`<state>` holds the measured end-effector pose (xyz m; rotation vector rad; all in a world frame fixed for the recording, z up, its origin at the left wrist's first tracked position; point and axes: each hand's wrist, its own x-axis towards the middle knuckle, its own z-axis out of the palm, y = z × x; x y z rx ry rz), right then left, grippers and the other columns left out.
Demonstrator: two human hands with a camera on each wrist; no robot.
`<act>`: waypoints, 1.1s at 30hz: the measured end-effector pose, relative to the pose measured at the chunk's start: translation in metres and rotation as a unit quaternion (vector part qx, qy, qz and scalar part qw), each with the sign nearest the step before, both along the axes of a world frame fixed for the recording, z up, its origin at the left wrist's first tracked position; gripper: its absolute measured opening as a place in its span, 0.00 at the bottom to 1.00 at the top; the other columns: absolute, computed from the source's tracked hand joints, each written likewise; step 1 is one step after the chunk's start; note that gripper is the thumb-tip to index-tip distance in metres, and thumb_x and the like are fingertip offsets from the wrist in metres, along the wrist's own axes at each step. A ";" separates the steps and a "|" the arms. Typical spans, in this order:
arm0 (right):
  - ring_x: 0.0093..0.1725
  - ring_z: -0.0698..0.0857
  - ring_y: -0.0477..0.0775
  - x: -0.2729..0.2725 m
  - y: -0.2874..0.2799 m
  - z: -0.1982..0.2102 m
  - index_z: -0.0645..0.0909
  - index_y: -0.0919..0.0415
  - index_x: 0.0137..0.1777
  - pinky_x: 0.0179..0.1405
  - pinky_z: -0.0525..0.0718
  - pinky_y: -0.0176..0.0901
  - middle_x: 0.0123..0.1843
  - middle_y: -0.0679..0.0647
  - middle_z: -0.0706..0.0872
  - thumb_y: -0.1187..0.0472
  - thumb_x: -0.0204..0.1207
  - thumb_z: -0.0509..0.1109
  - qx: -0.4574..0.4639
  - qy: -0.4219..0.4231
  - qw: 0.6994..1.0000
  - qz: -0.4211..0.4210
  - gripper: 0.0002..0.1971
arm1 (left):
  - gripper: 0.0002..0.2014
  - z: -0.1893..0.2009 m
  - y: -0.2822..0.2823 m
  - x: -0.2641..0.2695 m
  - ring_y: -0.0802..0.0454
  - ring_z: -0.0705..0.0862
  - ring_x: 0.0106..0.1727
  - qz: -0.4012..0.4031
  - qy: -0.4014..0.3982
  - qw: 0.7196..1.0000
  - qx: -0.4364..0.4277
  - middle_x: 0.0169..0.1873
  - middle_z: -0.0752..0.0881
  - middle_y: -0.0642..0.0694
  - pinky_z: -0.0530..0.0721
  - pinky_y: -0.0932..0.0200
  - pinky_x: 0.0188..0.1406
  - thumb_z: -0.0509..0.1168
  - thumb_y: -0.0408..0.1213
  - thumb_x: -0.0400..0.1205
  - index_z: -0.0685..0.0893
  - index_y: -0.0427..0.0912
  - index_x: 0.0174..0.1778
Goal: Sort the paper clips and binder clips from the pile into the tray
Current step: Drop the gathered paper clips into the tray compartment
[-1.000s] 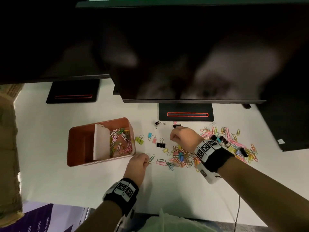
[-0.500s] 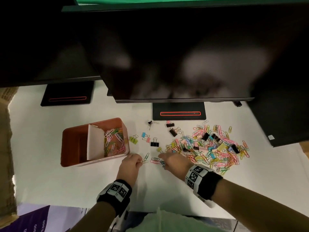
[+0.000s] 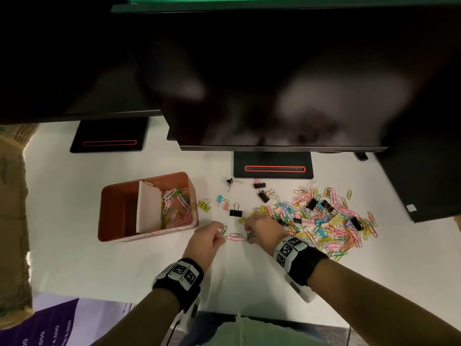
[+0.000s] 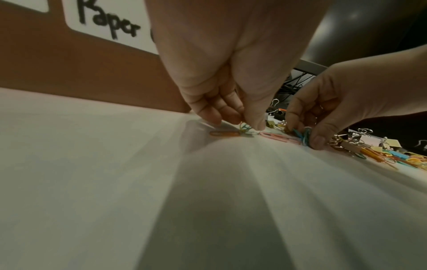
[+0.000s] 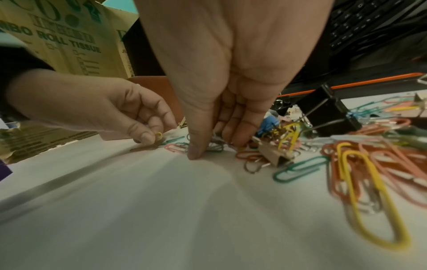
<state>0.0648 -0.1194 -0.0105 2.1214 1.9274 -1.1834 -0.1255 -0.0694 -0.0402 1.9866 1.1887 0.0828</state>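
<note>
An orange tray (image 3: 109, 236) with a white divider (image 3: 149, 208) stands at the left; its right compartment holds several coloured paper clips (image 3: 175, 206). A mixed pile of paper clips and binder clips (image 3: 324, 221) spreads to the right. My left hand (image 3: 222, 232) pinches a small bunch of paper clips (image 4: 245, 128) just in front of the tray's right corner. My right hand (image 3: 249, 233) pinches blue and green paper clips (image 4: 305, 136) at the pile's near left edge. A pink paper clip (image 3: 235, 238) lies between the hands.
Loose binder clips (image 3: 235, 212) lie between tray and pile. Two black monitor stands (image 3: 273, 168) sit behind, under overhanging dark monitors. A cardboard box (image 3: 12, 221) borders the table's left side. The tray wall (image 4: 69, 73) carries a label reading "Paper".
My right hand came from the far side of the pile toward me and left, and now pinches clips beside my left hand. The left hand has stayed almost in place.
</note>
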 end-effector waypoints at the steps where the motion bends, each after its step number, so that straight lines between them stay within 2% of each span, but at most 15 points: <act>1: 0.60 0.80 0.59 0.002 0.001 0.002 0.77 0.63 0.63 0.57 0.77 0.43 0.62 0.59 0.81 0.65 0.75 0.71 0.000 0.004 1.000 -0.006 0.17 | 0.16 0.000 0.000 0.003 0.54 0.82 0.43 0.001 0.002 1.000 -0.004 0.39 0.84 0.50 0.81 0.60 0.49 0.69 0.33 0.76 0.80 0.46 0.59; 3: 0.59 0.81 0.58 0.005 0.003 0.004 0.77 0.63 0.62 0.54 0.76 0.41 0.61 0.58 0.83 0.65 0.75 0.71 -0.008 0.014 1.000 -0.016 0.16 | 0.17 -0.002 0.001 0.008 0.53 0.82 0.44 0.005 0.016 1.000 -0.003 0.40 0.84 0.49 0.82 0.56 0.52 0.70 0.34 0.75 0.81 0.45 0.60; 5: 0.58 0.81 0.57 0.006 0.004 0.006 0.78 0.62 0.59 0.54 0.78 0.43 0.59 0.58 0.84 0.65 0.75 0.71 -0.011 0.013 1.000 -0.021 0.13 | 0.13 -0.003 0.002 0.011 0.52 0.80 0.45 0.002 0.027 0.999 0.019 0.40 0.81 0.50 0.82 0.55 0.51 0.71 0.35 0.74 0.84 0.43 0.55; 8: 0.56 0.82 0.57 0.007 0.002 0.009 0.78 0.61 0.56 0.53 0.79 0.44 0.56 0.56 0.85 0.64 0.75 0.69 -0.002 0.012 1.000 -0.020 0.10 | 0.05 -0.004 0.003 0.014 0.52 0.78 0.44 -0.012 0.013 0.998 0.052 0.41 0.76 0.51 0.79 0.59 0.49 0.70 0.32 0.74 0.87 0.40 0.44; 12: 0.47 0.78 0.52 0.007 0.000 0.009 0.79 0.59 0.53 0.45 0.74 0.38 0.53 0.54 0.85 0.64 0.74 0.68 0.022 0.022 0.999 -0.015 0.09 | 0.04 -0.007 0.004 0.016 0.50 0.77 0.44 -0.034 0.004 0.997 0.064 0.41 0.77 0.48 0.75 0.62 0.44 0.67 0.25 0.74 0.85 0.37 0.38; 16: 0.45 0.75 0.51 0.007 0.001 0.008 0.80 0.58 0.51 0.43 0.73 0.39 0.47 0.51 0.81 0.66 0.73 0.66 0.018 0.022 1.000 0.003 0.08 | 0.03 -0.005 0.004 0.017 0.50 0.77 0.44 -0.034 0.004 0.998 0.054 0.43 0.79 0.46 0.73 0.62 0.44 0.67 0.27 0.75 0.84 0.38 0.42; 19: 0.51 0.82 0.55 0.005 0.003 0.007 0.82 0.58 0.49 0.52 0.82 0.45 0.51 0.54 0.85 0.67 0.73 0.64 0.017 0.029 0.999 0.006 0.08 | 0.05 -0.003 0.008 0.013 0.52 0.79 0.40 -0.021 -0.016 0.999 0.033 0.40 0.77 0.50 0.78 0.61 0.46 0.70 0.27 0.73 0.85 0.37 0.43; 21: 0.54 0.83 0.55 0.004 0.003 0.007 0.84 0.58 0.51 0.57 0.83 0.47 0.54 0.55 0.87 0.67 0.74 0.64 0.009 0.037 0.999 0.011 0.10 | 0.06 0.000 0.010 0.008 0.56 0.80 0.39 -0.026 -0.040 0.999 0.014 0.38 0.77 0.54 0.80 0.63 0.47 0.72 0.27 0.72 0.86 0.37 0.44; 24: 0.54 0.85 0.54 0.002 0.004 0.008 0.84 0.60 0.53 0.55 0.82 0.43 0.53 0.54 0.88 0.67 0.74 0.66 0.016 0.050 0.999 0.015 0.10 | 0.07 0.005 0.010 -0.001 0.66 0.80 0.38 -0.015 -0.076 0.997 0.011 0.38 0.76 0.61 0.79 0.71 0.45 0.73 0.26 0.71 0.86 0.38 0.43; 27: 0.58 0.84 0.56 -0.004 0.009 0.011 0.82 0.62 0.59 0.56 0.79 0.42 0.58 0.56 0.87 0.64 0.76 0.69 0.012 0.054 0.998 0.019 0.12 | 0.09 0.008 0.008 -0.014 0.63 0.82 0.39 0.008 -0.078 0.997 0.024 0.41 0.76 0.60 0.78 0.77 0.44 0.72 0.27 0.72 0.85 0.41 0.46; 30: 0.62 0.82 0.59 -0.014 0.015 0.007 0.78 0.61 0.66 0.61 0.77 0.45 0.64 0.58 0.84 0.61 0.77 0.69 -0.011 0.028 0.999 0.037 0.18 | 0.15 0.005 0.002 -0.024 0.59 0.84 0.39 -0.002 -0.044 0.999 0.005 0.50 0.75 0.54 0.78 0.76 0.47 0.70 0.27 0.74 0.83 0.42 0.57; 33: 0.63 0.81 0.62 -0.023 0.018 0.002 0.75 0.64 0.69 0.64 0.79 0.52 0.66 0.62 0.81 0.63 0.78 0.68 -0.041 0.008 0.998 0.043 0.20 | 0.22 0.001 -0.001 -0.019 0.57 0.80 0.44 -0.023 -0.014 1.000 -0.001 0.56 0.74 0.50 0.77 0.73 0.54 0.69 0.25 0.75 0.79 0.41 0.65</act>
